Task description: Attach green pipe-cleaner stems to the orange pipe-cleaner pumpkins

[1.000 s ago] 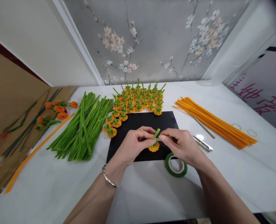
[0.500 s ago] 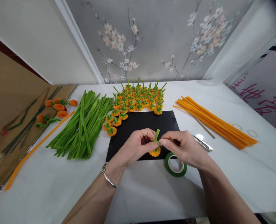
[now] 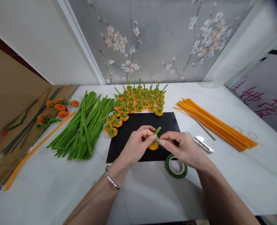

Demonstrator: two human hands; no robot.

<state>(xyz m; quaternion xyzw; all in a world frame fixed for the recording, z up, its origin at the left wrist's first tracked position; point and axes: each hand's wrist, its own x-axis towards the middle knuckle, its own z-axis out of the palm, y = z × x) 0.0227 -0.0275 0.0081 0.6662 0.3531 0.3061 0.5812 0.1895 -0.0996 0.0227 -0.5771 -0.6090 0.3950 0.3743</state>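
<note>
In the head view, my left hand (image 3: 139,144) is closed in a pinch on an orange pipe-cleaner flower (image 3: 153,146). The flower hangs bloom down, its green stem leaning up to the right. My right hand (image 3: 182,146) pinches a short, pale green strip of tape (image 3: 158,140) that reaches across to the stem. The fingertips of both hands nearly meet there, and they hide part of the flower. Just below my right hand lies a roll of green floral tape (image 3: 184,171). Underneath the hands is a black mat (image 3: 119,150).
Several finished orange flowers (image 3: 139,101) stand stem up behind the mat. Green pipe cleaners (image 3: 82,131) lie left, orange ones (image 3: 215,123) right. Metal scissors or tweezers (image 3: 203,144) rest beside my right hand. Orange blooms (image 3: 60,107) lie on brown paper (image 3: 23,122) at far left.
The flower has moved slightly up and left, and its stem now leans further right. More of the pale green strip shows between my hands.
</note>
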